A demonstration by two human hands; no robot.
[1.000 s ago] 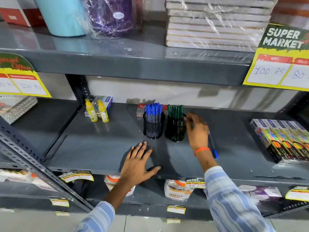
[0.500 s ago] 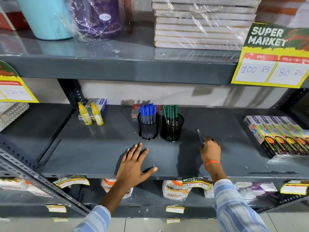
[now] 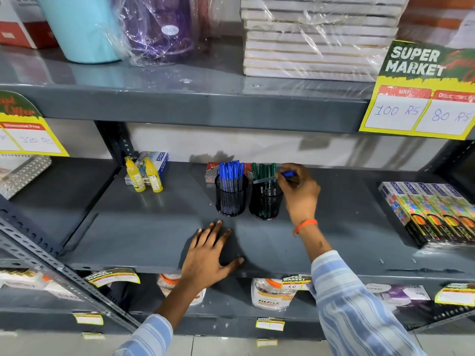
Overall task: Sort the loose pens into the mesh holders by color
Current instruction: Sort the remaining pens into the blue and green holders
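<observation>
Head view, right hand [image 3: 299, 192] pinching blue pen [image 3: 279, 177] across green-pen holder [image 3: 266, 200], left hand [image 3: 209, 255] flat, fingers spread, on shelf [image 3: 144, 235], blue-pen holder [image 3: 230, 197] beside.

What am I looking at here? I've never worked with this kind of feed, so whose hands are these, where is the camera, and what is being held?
No machine here: a person works bare-handed, and the single camera sits on their head, looking forward and down at a grey shop shelf. The left hand lies flat on the shelf, holding nothing. The right hand holds a blue-capped pen level across the top of the holder of green pens. The holder of blue pens stands just left of it. Also on the shelf: two yellow bottles and boxed colour sets.
</observation>
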